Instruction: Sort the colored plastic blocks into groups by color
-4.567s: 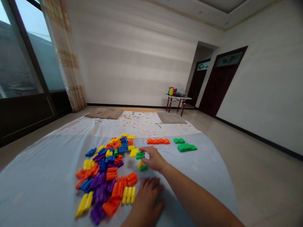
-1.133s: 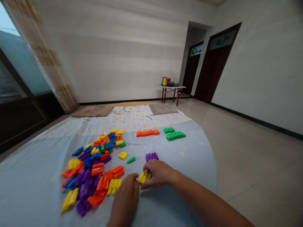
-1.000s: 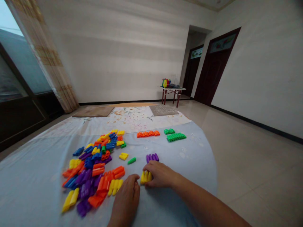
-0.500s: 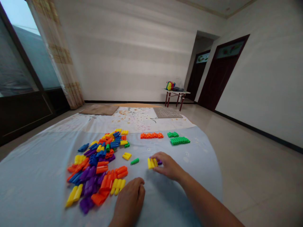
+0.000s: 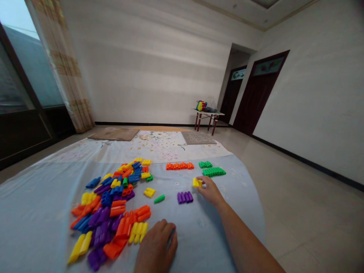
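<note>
Fingers of our right hand (image 5: 209, 189) pinch the yellow block (image 5: 196, 182); left hand (image 5: 156, 248) lies flat on the sheet (image 5: 42, 212); we're sorting colours.

Walls (image 5: 159, 76): plain, pale, unmarked, with a dark skirting along the base.
Ceiling (image 5: 241, 9): light, stepped border at the edge.
Floor (image 5: 298, 197): glossy beige tile, reflecting daylight.
Floor covering: pale blue sheet (image 5: 36, 212) in front, a floral-printed sheet (image 5: 159, 146) beyond it.
Mats: brown mat (image 5: 116, 133) at left, grey patterned mat (image 5: 199, 137) at right, both near the far wall.
Window (image 5: 25, 72): large, dark-framed, on the left (dark panel below the glass).
Curtain (image 5: 65, 68): beige, patterned, drawn to the window's far edge.
Doors (image 5: 261, 94): two, dark wood, glazed panels above, at right.
Small table (image 5: 209, 115): red legs, colourful items on top, by the far doorway.
Light: daylight from the window side.
</note>
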Available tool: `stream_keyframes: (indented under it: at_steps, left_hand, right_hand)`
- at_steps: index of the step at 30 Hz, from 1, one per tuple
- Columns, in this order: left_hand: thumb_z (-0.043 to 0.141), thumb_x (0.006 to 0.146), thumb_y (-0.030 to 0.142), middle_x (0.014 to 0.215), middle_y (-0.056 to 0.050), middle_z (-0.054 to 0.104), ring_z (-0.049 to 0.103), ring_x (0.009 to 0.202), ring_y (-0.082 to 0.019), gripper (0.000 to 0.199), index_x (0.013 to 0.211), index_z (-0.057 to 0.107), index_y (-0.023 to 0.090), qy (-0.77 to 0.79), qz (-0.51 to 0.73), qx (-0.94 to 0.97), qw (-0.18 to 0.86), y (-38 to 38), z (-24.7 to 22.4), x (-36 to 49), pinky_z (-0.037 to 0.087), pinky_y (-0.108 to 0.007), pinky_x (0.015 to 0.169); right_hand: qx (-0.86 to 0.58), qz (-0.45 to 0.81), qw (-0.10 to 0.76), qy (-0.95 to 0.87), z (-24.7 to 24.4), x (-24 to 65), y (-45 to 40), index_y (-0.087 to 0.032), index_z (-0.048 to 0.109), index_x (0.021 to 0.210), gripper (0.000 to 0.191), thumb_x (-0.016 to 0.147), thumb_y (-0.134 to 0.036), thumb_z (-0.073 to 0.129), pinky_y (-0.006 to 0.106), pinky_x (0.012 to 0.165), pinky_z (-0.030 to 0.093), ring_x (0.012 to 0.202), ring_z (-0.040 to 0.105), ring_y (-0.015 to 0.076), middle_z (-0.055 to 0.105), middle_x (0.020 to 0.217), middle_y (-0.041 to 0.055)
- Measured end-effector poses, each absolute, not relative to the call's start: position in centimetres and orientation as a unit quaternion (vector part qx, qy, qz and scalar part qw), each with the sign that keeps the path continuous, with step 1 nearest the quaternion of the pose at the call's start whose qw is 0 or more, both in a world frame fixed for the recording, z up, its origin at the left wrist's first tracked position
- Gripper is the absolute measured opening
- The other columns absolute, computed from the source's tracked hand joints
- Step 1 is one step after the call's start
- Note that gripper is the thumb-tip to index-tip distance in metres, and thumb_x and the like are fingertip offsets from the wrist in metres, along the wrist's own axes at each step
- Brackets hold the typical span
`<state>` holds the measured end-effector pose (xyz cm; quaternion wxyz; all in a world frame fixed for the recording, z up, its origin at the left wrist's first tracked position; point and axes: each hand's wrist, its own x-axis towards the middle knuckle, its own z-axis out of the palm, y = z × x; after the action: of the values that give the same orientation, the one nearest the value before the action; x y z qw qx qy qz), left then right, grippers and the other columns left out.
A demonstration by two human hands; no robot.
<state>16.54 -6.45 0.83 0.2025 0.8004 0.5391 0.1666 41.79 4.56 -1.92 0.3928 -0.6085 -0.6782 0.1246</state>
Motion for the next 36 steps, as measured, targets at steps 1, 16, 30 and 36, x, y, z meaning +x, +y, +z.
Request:
stream_keyframes:
  at_steps: [1,16,30,36]
  left_hand:
    - [0.034,0.086,0.031,0.093,-0.005,0.059,0.055,0.089,-0.017,0.028,0.094,0.06,0.024,0.537,0.165,0.801,0.205,-6.4,0.8,16.5,0.04,-0.031,0.081]
    - [0.038,0.084,0.03,0.094,-0.005,0.061,0.057,0.09,-0.017,0.026,0.092,0.062,0.024,0.537,0.167,0.805,0.19,-5.9,1.0,16.5,0.042,-0.031,0.083]
    - [0.039,0.084,0.028,0.092,-0.004,0.062,0.058,0.088,-0.016,0.026,0.092,0.063,0.025,0.542,0.179,0.799,0.189,-6.0,1.0,16.6,0.043,-0.029,0.082]
    - [0.039,0.084,0.029,0.095,-0.005,0.062,0.057,0.091,-0.016,0.027,0.093,0.063,0.025,0.54,0.183,0.799,0.19,-6.1,0.8,16.5,0.042,-0.031,0.084]
  right_hand:
    - [-0.613,0.119,0.39,-0.677,-2.1,42.1,4.5,-0.017,0.06,0.105,0.037,0.068,-0.012,0.054,0.035,0.087,0.044,0.095,0.056,0.0187,0.06,0.107,0.0073]
    - [-0.699,0.092,0.259,-0.66,-1.7,46.4,1.6,-0.019,0.059,0.112,0.045,0.068,-0.01,0.052,0.033,0.091,0.038,0.105,0.051,0.0209,0.06,0.115,0.0067]
    - [-0.713,0.064,0.287,-0.637,-2.9,46.2,1.8,-0.02,0.06,0.112,0.043,0.071,-0.011,0.049,0.034,0.088,0.038,0.103,0.051,0.0225,0.061,0.112,0.0079]
    - [-0.724,0.04,0.296,-0.622,-3.1,46.2,1.9,-0.017,0.061,0.111,0.041,0.072,-0.013,0.049,0.036,0.088,0.039,0.101,0.052,0.0241,0.061,0.108,0.0106]
